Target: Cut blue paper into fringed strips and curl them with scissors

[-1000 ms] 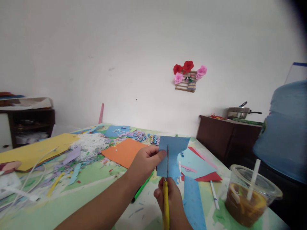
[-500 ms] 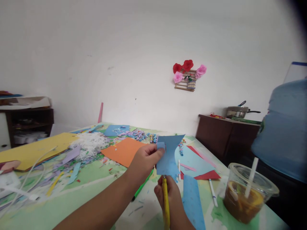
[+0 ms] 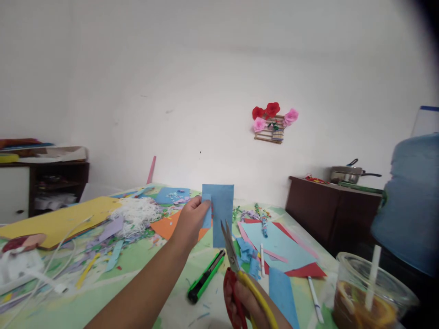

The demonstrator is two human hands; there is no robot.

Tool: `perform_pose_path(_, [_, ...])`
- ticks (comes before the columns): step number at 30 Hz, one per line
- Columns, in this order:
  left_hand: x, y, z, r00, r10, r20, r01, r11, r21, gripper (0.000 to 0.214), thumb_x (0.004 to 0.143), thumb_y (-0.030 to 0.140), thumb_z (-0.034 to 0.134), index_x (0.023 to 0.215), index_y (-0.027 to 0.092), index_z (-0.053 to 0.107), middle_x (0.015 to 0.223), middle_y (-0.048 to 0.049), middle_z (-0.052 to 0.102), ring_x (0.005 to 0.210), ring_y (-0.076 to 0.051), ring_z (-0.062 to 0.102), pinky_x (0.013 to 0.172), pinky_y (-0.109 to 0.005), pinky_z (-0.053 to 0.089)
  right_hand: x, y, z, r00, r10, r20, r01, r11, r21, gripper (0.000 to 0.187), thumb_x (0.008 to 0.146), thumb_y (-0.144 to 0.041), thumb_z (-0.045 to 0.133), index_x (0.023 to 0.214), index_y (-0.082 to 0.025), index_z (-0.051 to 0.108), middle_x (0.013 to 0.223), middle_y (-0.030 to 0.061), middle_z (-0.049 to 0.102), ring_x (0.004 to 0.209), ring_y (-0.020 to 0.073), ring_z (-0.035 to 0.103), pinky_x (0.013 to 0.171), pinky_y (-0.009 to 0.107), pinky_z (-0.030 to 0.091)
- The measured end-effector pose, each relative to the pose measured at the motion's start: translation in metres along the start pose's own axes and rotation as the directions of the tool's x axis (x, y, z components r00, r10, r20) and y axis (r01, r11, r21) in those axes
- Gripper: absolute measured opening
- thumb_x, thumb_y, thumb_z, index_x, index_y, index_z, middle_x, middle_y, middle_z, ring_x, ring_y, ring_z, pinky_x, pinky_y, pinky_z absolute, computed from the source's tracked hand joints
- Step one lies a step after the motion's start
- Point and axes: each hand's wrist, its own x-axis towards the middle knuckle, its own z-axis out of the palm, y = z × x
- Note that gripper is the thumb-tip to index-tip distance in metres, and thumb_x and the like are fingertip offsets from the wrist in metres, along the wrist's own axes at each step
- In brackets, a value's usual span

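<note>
My left hand (image 3: pixel 192 218) pinches a blue sheet of paper (image 3: pixel 222 210) by its left side and holds it upright above the table. A smaller blue piece (image 3: pixel 207 210) lies against the sheet under my thumb. In my right hand (image 3: pixel 248 304) are scissors (image 3: pixel 230 249) with one red and one yellow handle. Their blades point up and stand slightly apart, close to the sheet's lower right part. Below the paper, a green utility knife (image 3: pixel 206 276) lies on the table.
Right of my hands lie blue paper strips (image 3: pixel 284 292), light blue and red sheets (image 3: pixel 279 242), white pens (image 3: pixel 315 299) and a drink cup with a straw (image 3: pixel 372 297). To the left are white paper shreds (image 3: pixel 137 214), yellow sheets (image 3: pixel 75 219) and a white cable (image 3: pixel 51 278).
The scissors have come away from the paper's lower edge and turned, with the blades now in plain view. My left hand has moved left with the sheet. The camera view has shifted slightly.
</note>
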Motion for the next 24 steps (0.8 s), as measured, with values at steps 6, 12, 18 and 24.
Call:
perform_pose_path(6, [0.000, 0.007, -0.008, 0.995, 0.090, 0.035, -0.095, 0.983, 0.156, 0.008, 0.063, 0.024, 0.048, 0.060, 0.018, 0.053, 0.072, 0.0022, 0.054, 0.071, -0.014, 0.051, 0.055, -0.020, 0.037, 0.020, 0.002, -0.028, 0.926, -0.217, -0.309, 0.283, 0.940, 0.190, 0.033, 0.072, -0.055, 0.049, 0.071, -0.022, 0.047, 0.064, -0.0014, 0.052, 0.052, 0.0129, 0.050, 0.047, 0.024, 0.042])
perform_pose_path(12, [-0.021, 0.001, 0.008, 0.916, -0.097, 0.390, -0.023, 0.956, 0.292, 0.010, 0.062, 0.019, 0.045, 0.055, 0.016, 0.052, 0.047, 0.0061, 0.043, 0.041, -0.009, 0.039, 0.040, -0.019, 0.027, 0.030, 0.008, -0.038, 0.802, -0.273, -0.531, 0.412, 0.897, 0.161, 0.027, 0.062, -0.034, 0.069, 0.075, -0.023, 0.048, 0.077, -0.0016, 0.055, 0.077, 0.0173, 0.055, 0.067, 0.028, 0.044])
perform_pose_path(18, [-0.038, -0.008, 0.025, 0.791, -0.191, 0.581, -0.012, 0.945, 0.327, 0.008, 0.061, 0.018, 0.048, 0.060, 0.014, 0.054, 0.052, 0.0044, 0.050, 0.048, -0.010, 0.046, 0.045, -0.019, 0.032, 0.030, 0.006, -0.026, 0.769, -0.227, -0.597, 0.399, 0.900, 0.173, 0.031, 0.060, -0.037, 0.066, 0.077, -0.024, 0.043, 0.063, -0.0066, 0.049, 0.054, 0.0127, 0.052, 0.053, 0.026, 0.043])
perform_pose_path(24, [-0.037, -0.010, 0.027, 0.748, -0.229, 0.622, 0.024, 0.947, 0.320, 0.020, 0.068, 0.032, 0.050, 0.064, 0.013, 0.056, 0.057, 0.0020, 0.052, 0.052, -0.010, 0.047, 0.049, -0.020, 0.035, 0.026, 0.003, -0.037, 0.674, -0.246, -0.697, 0.360, 0.933, 0.019, 0.027, 0.057, -0.028, 0.069, 0.074, -0.022, 0.048, 0.064, -0.0065, 0.049, 0.056, 0.0128, 0.050, 0.055, 0.024, 0.041])
